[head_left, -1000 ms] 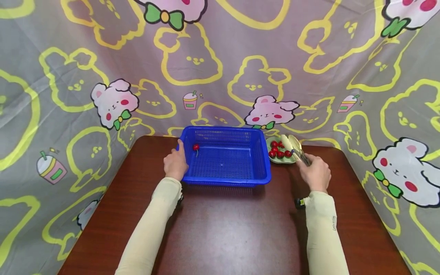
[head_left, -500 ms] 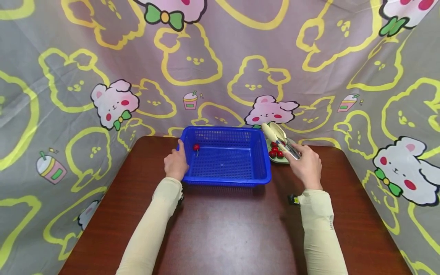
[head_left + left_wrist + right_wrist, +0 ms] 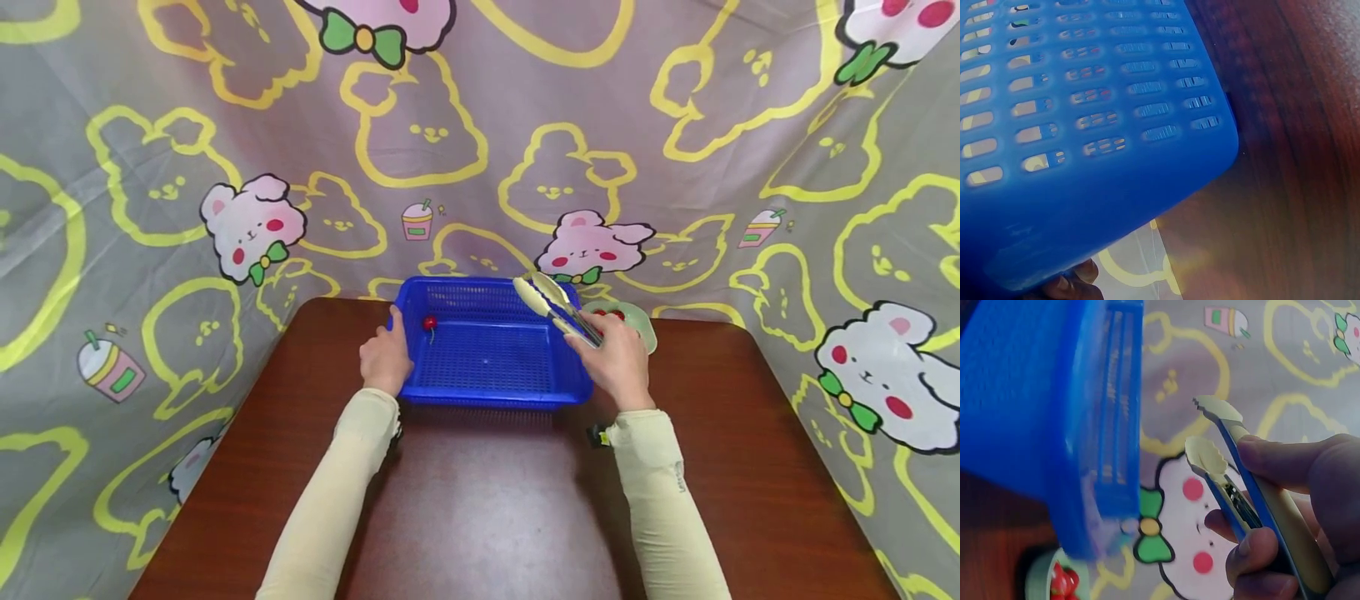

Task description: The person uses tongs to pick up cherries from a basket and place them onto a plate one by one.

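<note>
My left hand [image 3: 385,358] grips the left rim of a blue plastic basket [image 3: 495,397], its index finger pointing along the edge. In the left wrist view, fingertips [image 3: 1079,281] show at the rim beyond the perforated wall. My right hand [image 3: 621,360] holds cream-tipped tongs [image 3: 534,297] over the basket's back right part. Between thumb and fingers, the tongs [image 3: 1282,519] stand with their tips apart and nothing between them. One red cherry with a stem [image 3: 430,322] lies in the basket's back left. Several cherries [image 3: 1065,581] sit on a pale green plate [image 3: 642,323], partly hidden behind my right hand.
Basket and plate stand near the back of a brown wooden table [image 3: 480,500]. A grey cloth [image 3: 465,108] printed with yellow outlines and white rabbits hangs behind and along both sides.
My right hand has carried the tongs leftward, from above the plate of cherries to above the basket's right side. The left hand and basket have stayed in place.
</note>
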`<state>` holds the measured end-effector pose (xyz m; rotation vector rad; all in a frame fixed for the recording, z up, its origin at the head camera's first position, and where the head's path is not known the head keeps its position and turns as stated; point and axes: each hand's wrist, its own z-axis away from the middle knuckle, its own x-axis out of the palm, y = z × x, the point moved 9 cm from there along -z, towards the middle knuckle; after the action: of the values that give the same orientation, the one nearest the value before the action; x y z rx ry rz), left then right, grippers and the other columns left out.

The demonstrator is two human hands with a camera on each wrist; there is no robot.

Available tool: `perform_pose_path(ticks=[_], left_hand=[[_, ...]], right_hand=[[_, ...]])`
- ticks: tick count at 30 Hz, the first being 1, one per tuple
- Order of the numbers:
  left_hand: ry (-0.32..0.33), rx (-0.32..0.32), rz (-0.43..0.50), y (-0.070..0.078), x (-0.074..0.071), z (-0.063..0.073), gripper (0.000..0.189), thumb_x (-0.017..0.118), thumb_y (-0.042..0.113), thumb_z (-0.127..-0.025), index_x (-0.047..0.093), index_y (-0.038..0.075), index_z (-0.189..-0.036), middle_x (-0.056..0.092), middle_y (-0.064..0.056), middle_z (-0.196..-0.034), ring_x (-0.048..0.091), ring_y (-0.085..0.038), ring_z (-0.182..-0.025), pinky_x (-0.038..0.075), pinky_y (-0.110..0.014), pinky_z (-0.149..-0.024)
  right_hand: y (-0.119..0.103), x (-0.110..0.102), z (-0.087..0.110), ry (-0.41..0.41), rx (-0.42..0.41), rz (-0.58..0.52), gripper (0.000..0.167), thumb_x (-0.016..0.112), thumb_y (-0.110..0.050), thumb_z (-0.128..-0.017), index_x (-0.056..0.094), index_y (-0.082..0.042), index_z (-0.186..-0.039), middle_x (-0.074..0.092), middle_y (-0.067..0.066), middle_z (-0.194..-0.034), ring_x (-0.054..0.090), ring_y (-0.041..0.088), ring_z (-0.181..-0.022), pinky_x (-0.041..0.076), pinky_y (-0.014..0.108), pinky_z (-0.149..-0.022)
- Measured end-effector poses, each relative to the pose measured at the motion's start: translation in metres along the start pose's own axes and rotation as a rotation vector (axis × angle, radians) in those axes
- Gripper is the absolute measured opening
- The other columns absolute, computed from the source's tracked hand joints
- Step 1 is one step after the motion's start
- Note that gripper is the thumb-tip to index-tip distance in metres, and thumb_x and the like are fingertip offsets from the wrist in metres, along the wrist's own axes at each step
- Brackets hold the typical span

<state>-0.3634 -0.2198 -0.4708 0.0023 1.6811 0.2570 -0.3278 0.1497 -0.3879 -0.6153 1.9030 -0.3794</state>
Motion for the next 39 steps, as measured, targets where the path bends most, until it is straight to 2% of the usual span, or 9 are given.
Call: perform_pose_path(ticks=[4, 9, 20, 30, 39], left_hand=[[0.002, 0.002, -0.006, 0.000, 0.001, 0.000, 0.106, 0.081, 0.018, -0.081, 0.016, 0.004, -0.163, 0.065, -0.031, -0.117, 0.070, -0.045, -0.082, 0.057, -0.054, -0.076], [0.007, 0.001, -0.008, -0.001, -0.001, -0.001, 0.104, 0.081, 0.019, -0.081, 0.018, 0.005, -0.163, 0.065, -0.030, -0.117, 0.070, -0.044, -0.082, 0.057, -0.053, -0.075], [0.006, -0.005, -0.018, 0.001, -0.001, -0.002, 0.104, 0.080, 0.019, -0.082, 0.017, 0.005, -0.164, 0.065, -0.029, -0.116, 0.070, -0.043, -0.081, 0.058, -0.053, -0.074], [-0.001, -0.017, -0.027, 0.000, 0.002, -0.003, 0.104, 0.081, 0.020, -0.083, 0.016, 0.006, -0.164, 0.065, -0.028, -0.117, 0.070, -0.042, -0.081, 0.058, -0.053, -0.077], [0.003, -0.026, -0.039, 0.001, 0.003, -0.004, 0.105, 0.082, 0.020, -0.082, 0.017, 0.006, -0.164, 0.066, -0.027, -0.115, 0.070, -0.041, -0.080, 0.058, -0.052, -0.074]], right_hand=[[-0.009, 0.018, 0.000, -0.063, 0.021, 0.005, 0.052, 0.080, -0.035, -0.090, 0.070, -0.013, -0.136, 0.071, 0.020, -0.124, 0.068, 0.044, -0.104, 0.051, 0.056, -0.082], [-0.019, 0.032, -0.004, -0.103, 0.010, 0.011, 0.053, 0.079, -0.038, -0.091, 0.070, -0.013, -0.136, 0.069, 0.020, -0.129, 0.068, 0.043, -0.108, 0.052, 0.056, -0.083], [-0.039, 0.060, -0.013, -0.148, -0.014, 0.012, 0.051, 0.079, -0.041, -0.090, 0.072, -0.015, -0.134, 0.072, 0.015, -0.114, 0.069, 0.036, -0.095, 0.054, 0.053, -0.078], [-0.043, 0.095, -0.010, -0.236, 0.021, 0.015, 0.051, 0.080, -0.042, -0.089, 0.072, -0.020, -0.134, 0.072, 0.013, -0.120, 0.069, 0.039, -0.110, 0.053, 0.057, -0.089], [-0.054, 0.120, -0.005, -0.280, -0.024, 0.056, 0.049, 0.081, -0.043, -0.087, 0.075, -0.020, -0.129, 0.075, 0.012, -0.117, 0.071, 0.037, -0.105, 0.054, 0.057, -0.086]])
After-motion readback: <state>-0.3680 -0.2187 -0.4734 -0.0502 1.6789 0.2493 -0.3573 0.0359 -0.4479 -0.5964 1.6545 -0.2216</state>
